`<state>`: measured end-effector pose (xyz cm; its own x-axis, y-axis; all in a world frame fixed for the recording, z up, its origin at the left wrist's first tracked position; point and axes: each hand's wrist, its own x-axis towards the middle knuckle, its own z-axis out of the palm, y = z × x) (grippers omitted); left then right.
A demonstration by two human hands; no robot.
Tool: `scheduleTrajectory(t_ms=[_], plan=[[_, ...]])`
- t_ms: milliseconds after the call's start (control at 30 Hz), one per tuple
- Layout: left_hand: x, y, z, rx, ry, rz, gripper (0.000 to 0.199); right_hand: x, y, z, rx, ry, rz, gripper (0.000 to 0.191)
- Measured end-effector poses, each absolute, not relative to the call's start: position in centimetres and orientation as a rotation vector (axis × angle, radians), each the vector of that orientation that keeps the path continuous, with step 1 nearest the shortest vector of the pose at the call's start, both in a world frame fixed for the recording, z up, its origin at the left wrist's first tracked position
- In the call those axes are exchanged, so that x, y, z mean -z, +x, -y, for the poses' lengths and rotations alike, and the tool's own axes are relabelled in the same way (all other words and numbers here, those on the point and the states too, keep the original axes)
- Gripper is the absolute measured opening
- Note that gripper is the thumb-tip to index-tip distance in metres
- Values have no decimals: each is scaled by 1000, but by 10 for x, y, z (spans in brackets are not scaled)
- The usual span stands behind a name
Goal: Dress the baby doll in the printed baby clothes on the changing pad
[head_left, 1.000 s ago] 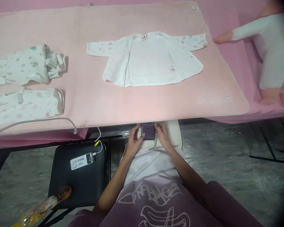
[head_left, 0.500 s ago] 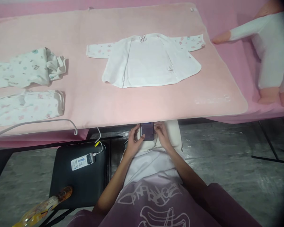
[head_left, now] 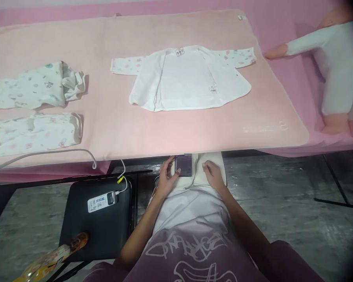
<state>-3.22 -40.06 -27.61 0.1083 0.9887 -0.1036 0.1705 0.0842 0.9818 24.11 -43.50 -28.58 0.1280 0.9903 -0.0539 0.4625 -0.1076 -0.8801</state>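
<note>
In my lap, just below the table's front edge, my left hand [head_left: 167, 177] holds a dark phone [head_left: 184, 165], its thumb on the screen's lower left corner. To the right of the phone, my right hand [head_left: 214, 174] rests over my light trousers with its fingers curled together; whether anything is between them is too small to tell. On the pink mat [head_left: 194, 131] lies a white baby shirt [head_left: 188, 80], spread out with both sleeves stretched sideways and its front open. Two printed white garments, an upper one [head_left: 32, 86] and a lower one [head_left: 35, 133], lie folded at the left.
A doll in white [head_left: 339, 62] lies at the right of the table. A grey cable [head_left: 55, 151] crosses the mat's front left edge. Below, a black stool [head_left: 97, 231] carries a white power bank [head_left: 101, 201]; a yellow-labelled bottle [head_left: 47, 262] is beside it.
My right hand has let go of the phone's right side and moved right, its fingers now curled. My left hand still holds the phone. The view has shifted slightly.
</note>
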Motion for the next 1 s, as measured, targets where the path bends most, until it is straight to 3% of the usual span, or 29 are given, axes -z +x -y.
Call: scheduleTrajectory(t_ms=[667,867,1000], plan=[[262,-34,396,-967,1198,-1329,66,271,239,433,-1018,-1626,1230,57],[209,-70,385,-846,1332,-1405,52,228,267,453,-907,-1480,1468,41],[135,-92,362,-625,1386,-1031,42,189,314,469,-723,-1429,1638,33]])
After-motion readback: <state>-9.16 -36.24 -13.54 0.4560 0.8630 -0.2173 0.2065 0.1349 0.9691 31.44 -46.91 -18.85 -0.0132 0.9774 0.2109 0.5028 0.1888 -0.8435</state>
